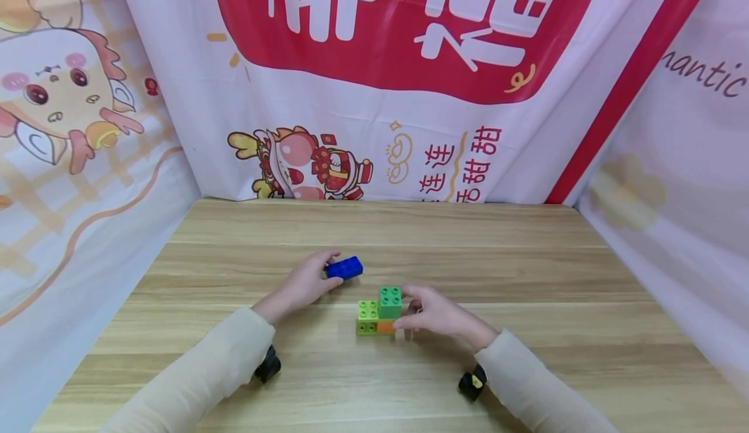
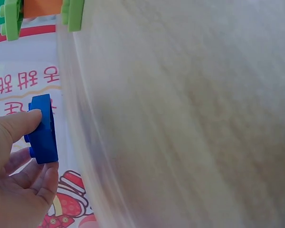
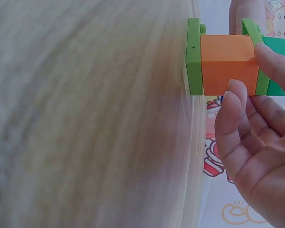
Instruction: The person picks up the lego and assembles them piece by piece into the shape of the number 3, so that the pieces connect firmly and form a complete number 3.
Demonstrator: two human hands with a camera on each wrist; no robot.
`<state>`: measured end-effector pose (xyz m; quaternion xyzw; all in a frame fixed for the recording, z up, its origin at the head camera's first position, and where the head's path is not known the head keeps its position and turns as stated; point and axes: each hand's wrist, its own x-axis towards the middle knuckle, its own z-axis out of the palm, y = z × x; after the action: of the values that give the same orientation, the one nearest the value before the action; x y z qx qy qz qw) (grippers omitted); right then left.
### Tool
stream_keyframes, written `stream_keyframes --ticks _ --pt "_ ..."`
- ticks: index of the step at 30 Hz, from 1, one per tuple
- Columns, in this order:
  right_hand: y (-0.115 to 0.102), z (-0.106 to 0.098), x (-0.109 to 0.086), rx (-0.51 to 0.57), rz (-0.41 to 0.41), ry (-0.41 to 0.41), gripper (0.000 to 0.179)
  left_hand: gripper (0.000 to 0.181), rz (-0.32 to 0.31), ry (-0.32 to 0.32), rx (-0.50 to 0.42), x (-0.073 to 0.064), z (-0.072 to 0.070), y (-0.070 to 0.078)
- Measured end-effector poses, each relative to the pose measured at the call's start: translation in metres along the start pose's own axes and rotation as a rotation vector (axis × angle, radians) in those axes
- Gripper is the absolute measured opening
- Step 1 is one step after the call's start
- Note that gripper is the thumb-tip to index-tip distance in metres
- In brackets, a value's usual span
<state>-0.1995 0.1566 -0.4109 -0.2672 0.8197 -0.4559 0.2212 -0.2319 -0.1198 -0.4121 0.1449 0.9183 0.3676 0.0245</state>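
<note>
A blue toy brick [image 1: 346, 268] is pinched between the thumb and fingers of my left hand [image 1: 303, 281]. In the left wrist view the brick [image 2: 44, 130] stands on edge, its studs toward the palm. To the right and nearer me stands a small block stack. It has a green brick [image 1: 390, 302] on top, light green pieces [image 1: 367, 309] and an orange block [image 1: 385, 326]. My right hand [image 1: 437, 313] grips this stack from the right, thumb in front and fingers behind. In the right wrist view the orange block [image 3: 229, 64] sits between two thin light green pieces [image 3: 194, 57].
Both hands are over a wood-grain table [image 1: 328, 381]. A printed cloth [image 1: 374, 75] hangs along its far edge, with more printed cloth at the left and right sides. Black camera mounts [image 1: 268, 365] are strapped at both wrists.
</note>
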Motion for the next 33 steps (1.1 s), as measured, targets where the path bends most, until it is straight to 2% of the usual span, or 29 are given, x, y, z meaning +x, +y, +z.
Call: stream_keyframes --ticks 8,13,20,26,33 --pt "0.0 0.0 0.0 0.027 0.005 -0.003 0.044 0.052 0.117 0.035 0.062 -0.003 -0.001 0.008" --pt "0.0 0.0 0.0 0.022 -0.024 -0.009 0.036 0.052 0.125 0.035 0.057 -0.004 -0.002 0.013" --pt "0.0 0.001 0.0 0.011 -0.011 -0.003 0.043 0.052 0.14 0.038 0.056 -0.009 -0.005 0.025" --pt "0.001 0.001 0.001 0.002 -0.021 -0.004 0.036 0.051 0.172 0.048 0.045 -0.013 -0.006 0.031" --pt "0.002 0.0 0.0 0.019 -0.043 -0.017 0.044 0.05 0.218 0.07 0.043 -0.015 -0.009 0.038"
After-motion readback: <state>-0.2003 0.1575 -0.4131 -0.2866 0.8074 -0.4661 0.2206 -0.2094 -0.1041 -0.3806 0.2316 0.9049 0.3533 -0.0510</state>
